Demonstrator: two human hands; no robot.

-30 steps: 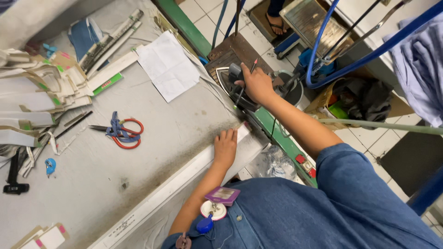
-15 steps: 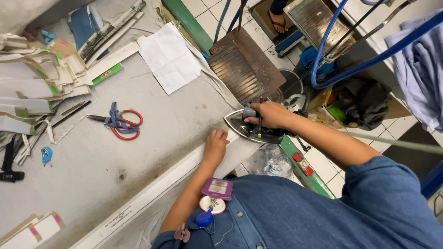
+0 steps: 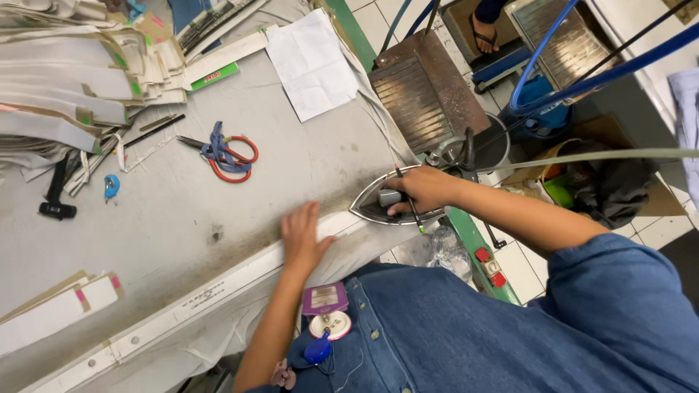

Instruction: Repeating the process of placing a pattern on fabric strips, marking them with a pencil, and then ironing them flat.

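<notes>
Since a second ago my right hand (image 3: 422, 191) has brought the iron (image 3: 386, 205) off its stand, clamped on the handle, onto the white fabric strip (image 3: 218, 287) at three o'clock of my flat, open left hand (image 3: 304, 236) on the surface (image 3: 145, 225).

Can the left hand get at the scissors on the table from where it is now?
Probably yes. The left hand lies flat on the white strip, holding nothing, and the table between it and the scissors is bare. The right hand grips the iron, off to the side.
</notes>
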